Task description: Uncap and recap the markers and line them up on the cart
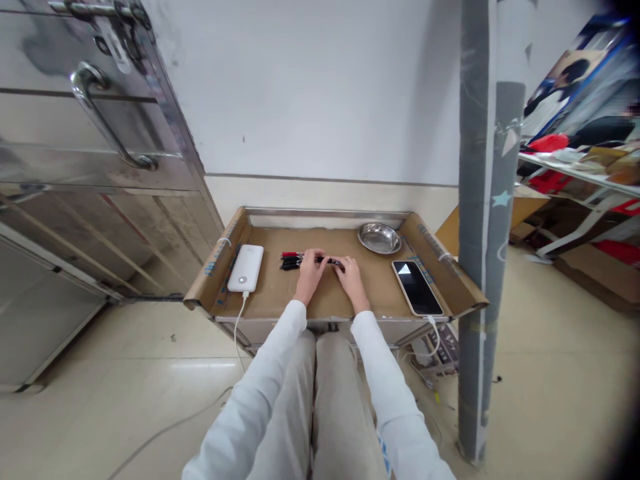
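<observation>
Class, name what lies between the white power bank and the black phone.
Head view: a bundle of pens, with the left hand and right hand resting on it.

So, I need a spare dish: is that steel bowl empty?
Empty: the steel bowl shows only bare, shiny metal inside.

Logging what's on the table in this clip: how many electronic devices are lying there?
2. A white power bank lies left of the left hand; a phone lies right of the right hand. None looks hidden.
</observation>
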A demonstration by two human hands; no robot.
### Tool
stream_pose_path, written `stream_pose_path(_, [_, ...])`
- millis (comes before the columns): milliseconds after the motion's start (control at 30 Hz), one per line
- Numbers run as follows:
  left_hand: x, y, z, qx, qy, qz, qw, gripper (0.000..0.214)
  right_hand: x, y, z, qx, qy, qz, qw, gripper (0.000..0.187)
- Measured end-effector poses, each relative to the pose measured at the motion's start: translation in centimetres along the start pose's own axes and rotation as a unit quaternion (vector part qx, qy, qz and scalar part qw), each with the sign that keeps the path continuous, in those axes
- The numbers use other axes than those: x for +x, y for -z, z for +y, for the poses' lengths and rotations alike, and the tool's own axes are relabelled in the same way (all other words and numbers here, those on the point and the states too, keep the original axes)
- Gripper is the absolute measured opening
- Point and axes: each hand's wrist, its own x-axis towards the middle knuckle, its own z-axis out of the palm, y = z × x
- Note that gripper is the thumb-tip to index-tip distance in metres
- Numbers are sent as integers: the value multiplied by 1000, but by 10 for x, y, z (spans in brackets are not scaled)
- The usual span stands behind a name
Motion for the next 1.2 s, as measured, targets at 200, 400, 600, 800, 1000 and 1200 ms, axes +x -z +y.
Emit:
stream_pose_path(200, [0, 1, 1, 10, -16, -2, 1000, 16, 0, 1, 0, 39, -4, 16, 999, 31])
stream_pose_path(400, [0, 5, 5, 21, 0, 16, 1000, 16, 1, -1, 3, 55, -17, 39, 998, 25])
stream_pose_path(600, [1, 7, 3, 50, 27, 58, 997, 17, -1, -1, 3, 40, -28, 52, 997, 23])
stream_pose_path(800, [1, 7, -1, 48, 46, 95, 993, 16, -2, -2, 4, 26, -24, 43, 998, 25])
stream_pose_path(1000, [2, 5, -1, 29, 47, 86, 995, 14, -3, 1, 1, -12, -30, 114, 993, 28])
stream_pose_path(1200, [0, 0, -3, 50, 45, 25, 997, 14, 0, 2, 2, -110, -34, 107, 988, 32])
